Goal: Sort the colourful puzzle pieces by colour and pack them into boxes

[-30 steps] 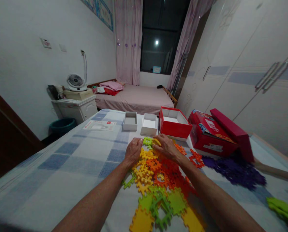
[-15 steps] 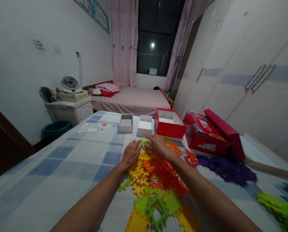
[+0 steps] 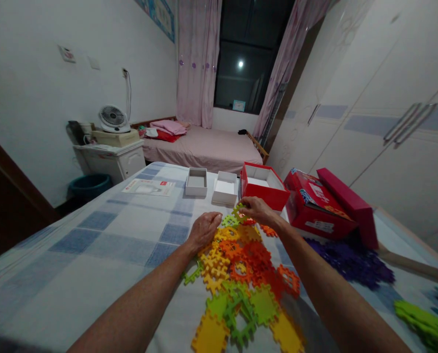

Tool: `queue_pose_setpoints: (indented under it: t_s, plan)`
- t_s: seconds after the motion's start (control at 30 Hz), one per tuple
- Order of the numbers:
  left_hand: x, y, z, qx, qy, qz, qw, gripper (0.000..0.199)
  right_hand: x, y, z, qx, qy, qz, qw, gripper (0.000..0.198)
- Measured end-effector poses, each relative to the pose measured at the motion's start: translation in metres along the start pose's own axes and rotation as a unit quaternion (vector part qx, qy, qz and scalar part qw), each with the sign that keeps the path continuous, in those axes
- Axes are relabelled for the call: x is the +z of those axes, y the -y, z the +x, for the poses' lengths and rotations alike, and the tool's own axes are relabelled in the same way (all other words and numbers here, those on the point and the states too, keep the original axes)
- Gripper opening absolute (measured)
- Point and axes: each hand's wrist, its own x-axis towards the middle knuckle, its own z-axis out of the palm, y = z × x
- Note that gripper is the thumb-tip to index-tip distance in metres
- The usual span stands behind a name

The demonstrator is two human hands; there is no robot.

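Observation:
My right hand point(image 3: 258, 211) pinches a yellow-green interlocking plastic piece point(image 3: 238, 212) with notched edges, tilted up above the pile's far end. My left hand point(image 3: 204, 230) lies at the pile's left side with fingers curled together; whether anything is inside them is hidden. Just right of its fingertips lies a light green piece point(image 3: 229, 221). Nearer to me spread yellow pieces point(image 3: 215, 262), orange-red pieces point(image 3: 257, 257) and an orange ring-shaped piece point(image 3: 289, 280). Closest are green pieces point(image 3: 265, 303) joined to yellow square ones point(image 3: 210, 334).
Beyond my hands stand a grey-lined box point(image 3: 196, 189), a white box point(image 3: 224, 195) and an open red box point(image 3: 265, 193). A red carton point(image 3: 316, 208) is at right, above purple pieces point(image 3: 351, 262). More green pieces point(image 3: 423, 321) lie near right. A printed card point(image 3: 148, 188) lies left.
My right hand has moved right, away from my left hand, lifting a yellow-green piece. The orange ring-shaped piece lies nearer to me. The whole view has shifted slightly.

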Motion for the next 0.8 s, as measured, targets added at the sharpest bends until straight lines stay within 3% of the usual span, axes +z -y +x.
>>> queue_pose_setpoints:
  t_s: [0.17, 0.33, 0.8]
  plan:
    - [-0.002, -0.002, -0.001, -0.002, 0.003, -0.002, 1.000, 0.035, 0.012, 0.014, -0.001, -0.011, 0.062, -0.038, 0.997, 0.020]
    - [-0.002, -0.003, -0.001, -0.011, 0.000, 0.001, 1.000, 0.034, 0.027, 0.027, 0.008, 0.010, 0.079, -0.108, 0.991, 0.031]
    - [0.000, -0.005, -0.001, -0.007, 0.005, 0.012, 1.000, 0.034, 0.023, 0.026, 0.008, 0.029, 0.113, -0.150, 0.982, 0.031]
